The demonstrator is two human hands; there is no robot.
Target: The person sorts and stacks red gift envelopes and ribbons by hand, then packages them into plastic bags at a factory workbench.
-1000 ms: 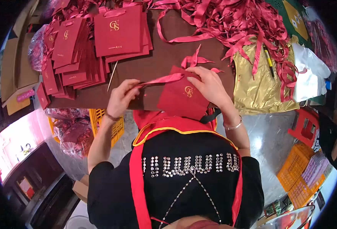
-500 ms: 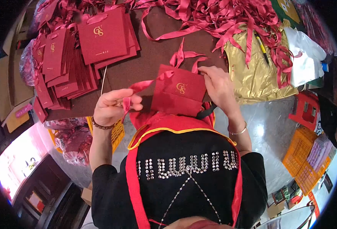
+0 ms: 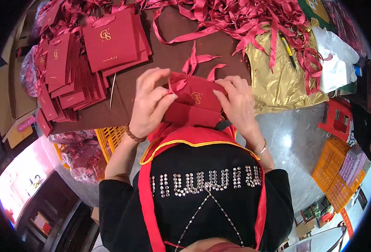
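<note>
**Likeliest faults: a twist or a slip**

The red bag (image 3: 198, 97) tilts at the near edge of the table (image 3: 128, 90), overlapping the apron (image 3: 194, 136). The left hand (image 3: 149, 100) appears to pinch the ribbon (image 3: 178, 85) at its upper left; the right hand (image 3: 241, 103) grips the upper right corner. A hard pull on the ribbon could crease the bag, or swing it askew if the right hand's hold loosens. Turning the strip could leave it twisted. The loose ribbon tails (image 3: 208, 59) beyond could snag. Farther left, the overlapping stacked bags (image 3: 112, 42) could slide if bumped.
</note>
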